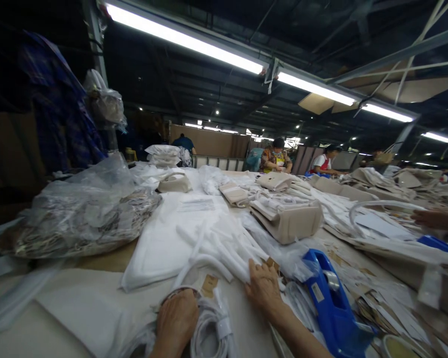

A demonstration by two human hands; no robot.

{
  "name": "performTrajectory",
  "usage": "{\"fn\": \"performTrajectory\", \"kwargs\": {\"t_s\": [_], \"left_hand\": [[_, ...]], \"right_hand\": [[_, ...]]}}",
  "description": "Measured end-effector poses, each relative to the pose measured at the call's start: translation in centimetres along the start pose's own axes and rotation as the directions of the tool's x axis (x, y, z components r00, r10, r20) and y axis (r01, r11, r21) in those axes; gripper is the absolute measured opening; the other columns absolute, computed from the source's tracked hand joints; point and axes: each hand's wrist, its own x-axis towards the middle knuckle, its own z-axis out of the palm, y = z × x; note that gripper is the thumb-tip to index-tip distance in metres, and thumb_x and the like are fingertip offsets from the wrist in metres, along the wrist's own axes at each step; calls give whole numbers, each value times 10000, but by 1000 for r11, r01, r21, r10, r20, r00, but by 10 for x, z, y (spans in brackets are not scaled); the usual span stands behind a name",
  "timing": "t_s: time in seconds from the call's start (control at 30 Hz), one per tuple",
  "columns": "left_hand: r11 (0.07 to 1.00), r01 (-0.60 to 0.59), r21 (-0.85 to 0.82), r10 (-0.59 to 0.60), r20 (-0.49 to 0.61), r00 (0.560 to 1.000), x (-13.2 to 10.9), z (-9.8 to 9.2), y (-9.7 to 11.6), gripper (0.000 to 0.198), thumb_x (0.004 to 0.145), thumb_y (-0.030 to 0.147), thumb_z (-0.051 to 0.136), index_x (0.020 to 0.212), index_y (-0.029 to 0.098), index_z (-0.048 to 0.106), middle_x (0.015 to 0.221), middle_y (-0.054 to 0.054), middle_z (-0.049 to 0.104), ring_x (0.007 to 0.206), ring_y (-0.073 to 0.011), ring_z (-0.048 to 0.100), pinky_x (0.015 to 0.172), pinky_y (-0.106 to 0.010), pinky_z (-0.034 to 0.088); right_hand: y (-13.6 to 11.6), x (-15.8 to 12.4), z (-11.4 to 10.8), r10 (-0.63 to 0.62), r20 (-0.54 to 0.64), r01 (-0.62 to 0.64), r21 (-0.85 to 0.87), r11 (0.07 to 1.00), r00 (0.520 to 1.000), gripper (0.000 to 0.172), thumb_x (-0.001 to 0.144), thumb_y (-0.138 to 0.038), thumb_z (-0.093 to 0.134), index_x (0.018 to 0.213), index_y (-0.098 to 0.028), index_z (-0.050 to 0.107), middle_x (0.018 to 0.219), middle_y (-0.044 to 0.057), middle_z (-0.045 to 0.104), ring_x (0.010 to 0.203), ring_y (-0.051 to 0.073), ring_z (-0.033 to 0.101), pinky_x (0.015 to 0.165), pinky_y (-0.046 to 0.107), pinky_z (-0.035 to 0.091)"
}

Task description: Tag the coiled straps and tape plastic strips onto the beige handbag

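Factory table (97, 263) | left hand (176, 318) flat on white cords (212, 333) | right hand (263, 286) fingers spread on white straps (224, 253) | sheet (197, 204) print unreadable

Both bare forearms reaching forward from the bottom edge of the head view, palms down. Left hand (177, 318) low and near, knuckles up, fingers curled downward and apparently closed over something beneath, fingertips hidden from sight. Left wrist bent slightly, only a short stretch of forearm visible. Right hand (263, 286) stretched farther ahead, flatter, fingers (254, 267) extended and a little spread, pressing downward. Right forearm running diagonally from the lower right up to the wrist, bare to the frame edge. Hands apart, not touching each other.
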Motion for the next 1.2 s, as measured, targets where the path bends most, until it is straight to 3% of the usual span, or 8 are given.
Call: {"fn": "performTrajectory", "kwargs": {"t_s": [0.13, 0.27, 0.37, 0.47, 0.63, 0.77, 0.93, 1.2], "left_hand": [[1000, -19, -3, 19, 1, 1000, 3, 4, -3, 451, 831, 36, 239, 961, 102, 665, 973, -150, 722, 961, -270, 670, 856, -405, 489], [999, -45, 17, 44, 25, 999, 3, 2, -4, 428, 839, 54, 254, 949, 116, 663, 972, -142, 724, 952, -264, 673, 844, -395, 496], [999, -40, 19, 40, 28, 999, 2, 0, -3, 419, 853, 81, 258, 945, 126, 664, 967, -140, 725, 948, -261, 675, 832, -386, 500], [1000, -26, 5, 26, 35, 999, 3, -1, -2, 407, 857, 99, 267, 936, 124, 666, 974, -142, 723, 954, -270, 672, 844, -400, 497], [1000, -11, 5, 11, 41, 999, 3, -1, -2, 397, 833, 74, 276, 930, 98, 661, 961, -169, 720, 953, -300, 670, 845, -436, 494], [999, -21, 25, 20, 38, 999, 2, -1, -3, 391, 840, 79, 280, 943, 99, 657, 994, -163, 714, 973, -294, 663, 859, -424, 490], [999, -21, 34, 20, 36, 999, 1, -1, -3, 391, 856, 98, 276, 951, 99, 655, 1001, -157, 714, 980, -290, 661, 864, -417, 491], [999, -16, 38, 15, 23, 1000, 2, 1, -4, 401, 846, 78, 262, 953, 94, 648, 978, -165, 717, 957, -295, 669, 853, -430, 493]], "right_hand": [[-32, 26, 5, -12, 0, 12, 44, 999, 1000, 503, 777, -101, 502, 1272, -7, 505, 1115, 216, 638, 1081, 341, 533, 967, 481, 310], [-57, 30, -5, -73, -43, 79, 134, 988, 996, 678, 794, -373, 602, 1344, -26, 412, 1150, 191, 627, 1046, 334, 551, 906, 469, 374], [-41, 11, -16, -87, -124, 108, 175, 979, 988, 505, 866, -403, 524, 1278, -111, 495, 1172, 135, 612, 1067, 292, 538, 900, 417, 378], [3, -18, -21, -15, -157, 43, 180, 983, 987, 213, 893, -265, 475, 975, -149, 633, 982, 106, 655, 960, 265, 573, 836, 380, 403], [56, -53, -11, 65, -142, -40, 175, 984, 988, 160, 868, -153, 495, 952, -143, 631, 950, 97, 652, 923, 221, 594, 809, 312, 446], [50, -58, -5, 42, -97, -28, 142, 990, 994, 159, 863, -132, 516, 941, -173, 648, 971, 73, 654, 944, 210, 592, 826, 294, 443], [38, -61, -3, 127, -77, -125, 25, 992, 989, 109, 824, -161, 575, 852, -96, 657, 896, 163, 647, 896, 341, 586, 787, 433, 428], [37, -75, 11, 175, -57, -174, 34, 984, 983, 252, 895, -197, 452, 819, -106, 673, 876, 173, 637, 891, 348, 564, 778, 449, 375]]}}
